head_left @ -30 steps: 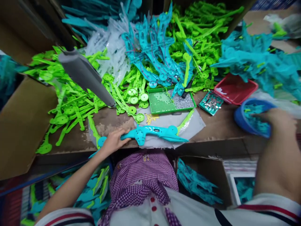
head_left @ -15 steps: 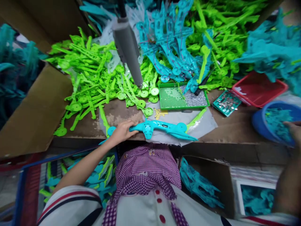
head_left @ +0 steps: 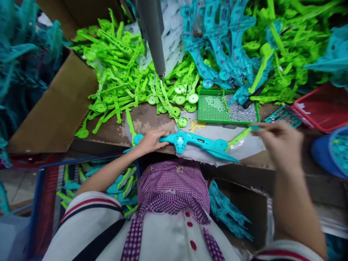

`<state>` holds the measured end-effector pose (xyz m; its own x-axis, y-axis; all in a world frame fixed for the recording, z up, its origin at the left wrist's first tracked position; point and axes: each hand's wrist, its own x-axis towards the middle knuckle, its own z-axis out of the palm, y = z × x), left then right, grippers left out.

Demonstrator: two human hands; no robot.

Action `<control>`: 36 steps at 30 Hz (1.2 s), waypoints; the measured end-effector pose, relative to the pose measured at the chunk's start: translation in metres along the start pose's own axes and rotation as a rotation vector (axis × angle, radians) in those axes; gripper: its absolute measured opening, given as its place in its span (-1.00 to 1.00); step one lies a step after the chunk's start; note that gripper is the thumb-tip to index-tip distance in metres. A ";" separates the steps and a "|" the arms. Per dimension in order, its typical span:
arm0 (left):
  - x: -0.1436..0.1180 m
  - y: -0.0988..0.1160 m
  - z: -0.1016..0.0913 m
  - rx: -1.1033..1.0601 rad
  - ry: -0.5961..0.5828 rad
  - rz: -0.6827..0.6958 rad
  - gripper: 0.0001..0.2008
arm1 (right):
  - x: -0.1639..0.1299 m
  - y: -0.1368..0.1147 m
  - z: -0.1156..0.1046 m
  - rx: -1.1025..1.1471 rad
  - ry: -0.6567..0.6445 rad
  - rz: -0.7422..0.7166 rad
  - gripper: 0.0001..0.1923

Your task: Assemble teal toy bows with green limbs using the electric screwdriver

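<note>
My left hand (head_left: 152, 141) is closed round the left side of a teal plastic toy bow (head_left: 199, 140), which lies across the near edge of the bench. A lime-green arm (head_left: 130, 123) sticks out at its left end, and another green arm (head_left: 239, 139) at its right end. Beyond that right arm, my right hand (head_left: 284, 145) is raised and slightly blurred. Its fingertips pinch a small teal plastic piece (head_left: 255, 128), whose exact shape I cannot make out. A grey cloth (head_left: 247, 150) lies under the bow.
A green tray (head_left: 210, 120) of small metal parts sits behind the bow. A grey power screwdriver (head_left: 154, 40) hangs above a heap of lime-green arms (head_left: 114, 87). At right are a red bin (head_left: 320, 108) and a blue bucket (head_left: 323, 150) with teal pieces.
My right hand has come from the blue bucket leftward to the bow's right end, with a small teal piece in its fingers. My left hand keeps its grip; the view has shifted.
</note>
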<state>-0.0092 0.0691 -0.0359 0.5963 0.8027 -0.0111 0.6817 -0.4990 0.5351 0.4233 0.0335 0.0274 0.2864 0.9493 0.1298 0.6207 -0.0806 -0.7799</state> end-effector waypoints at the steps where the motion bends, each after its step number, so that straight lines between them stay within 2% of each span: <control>1: 0.000 0.000 0.000 0.000 0.003 0.002 -0.75 | -0.003 -0.009 0.028 0.121 -0.158 0.030 -0.77; 2: 0.000 -0.001 0.001 0.000 0.005 0.006 -0.75 | -0.007 -0.019 0.052 0.190 -0.276 0.057 -0.77; 4: 0.000 -0.002 0.003 0.004 0.005 0.015 -0.75 | -0.011 -0.035 0.087 0.276 -0.436 0.081 -0.75; 7: 0.000 -0.003 0.005 0.001 0.011 0.027 -0.76 | -0.010 -0.044 0.109 0.265 -0.537 0.039 -0.74; 10: 0.000 -0.002 0.005 -0.009 0.012 0.031 -0.76 | -0.004 -0.041 0.113 0.219 -0.629 0.007 -0.71; 12: 0.001 -0.001 0.005 -0.007 -0.001 0.025 -0.77 | 0.000 -0.037 0.111 0.193 -0.688 0.014 -0.61; 15: 0.001 0.001 0.003 -0.005 -0.016 0.015 -0.77 | 0.003 -0.035 0.107 0.159 -0.721 0.013 -0.56; 17: 0.001 0.002 0.001 -0.012 -0.014 0.015 -0.76 | 0.005 -0.035 0.105 0.132 -0.708 -0.054 -0.58; 19: 0.000 0.002 0.001 -0.017 -0.004 0.015 -0.78 | 0.008 -0.036 0.106 0.105 -0.736 -0.181 -0.59; 23: 0.000 0.002 0.001 -0.018 0.000 0.018 -0.79 | 0.019 -0.039 0.109 0.059 -0.906 -0.368 -0.60; 30: 0.000 -0.003 0.005 -0.021 0.009 0.020 -0.74 | 0.039 -0.043 0.116 -0.022 -1.135 -0.467 -0.60; 36: 0.001 -0.001 0.004 -0.014 -0.005 0.014 -0.75 | 0.042 -0.046 0.118 -0.026 -1.250 -0.509 -0.59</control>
<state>-0.0077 0.0695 -0.0399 0.6078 0.7940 -0.0076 0.6671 -0.5054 0.5473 0.3207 0.1128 -0.0036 -0.8204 0.5132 -0.2521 0.4755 0.3676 -0.7992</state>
